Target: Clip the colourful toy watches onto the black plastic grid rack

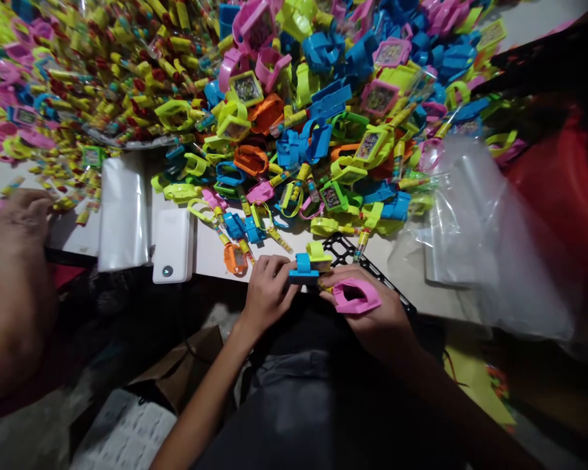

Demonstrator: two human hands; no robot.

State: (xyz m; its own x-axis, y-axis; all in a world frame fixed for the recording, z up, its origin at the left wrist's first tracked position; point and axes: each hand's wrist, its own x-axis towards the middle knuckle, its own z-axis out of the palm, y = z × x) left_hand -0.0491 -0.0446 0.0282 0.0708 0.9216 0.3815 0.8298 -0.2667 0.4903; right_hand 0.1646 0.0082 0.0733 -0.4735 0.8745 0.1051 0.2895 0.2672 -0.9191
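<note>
The person's left hand (pixel 269 287) was at the front edge of the white surface (pixel 206 253), and its fingers were bent and closed on the side of a blue toy watch (pixel 302 267). Directly behind this watch, and seeming to touch it, was a yellow-green toy watch (pixel 319 256). The right hand (pixel 377 313) was just beside, with its fingers curled around a pink toy watch (pixel 367 297), whose strap made an open loop. A small yellow tube (pixel 326 286) showed near the tips of these fingers, but I could not tell which fingers pressed it. These 3 watches were between the 2 hands, above the person's lap.

Under the right hand, a black frame with holes (pixel 340 247) lay partly over the edge. Beyond the hands, a big heap of toy watches (pixel 301 147) in blue, pink, orange and yellow-green covered the surface, and to its left was a heap of yellow tubes (pixel 122 72). An orange toy watch (pixel 236 259) lay at the near edge. Left of it stood a white device (pixel 172 245), near a stack of clear bags (pixel 124 212). More clear plastic bags (pixel 463 228) lay at the right.
</note>
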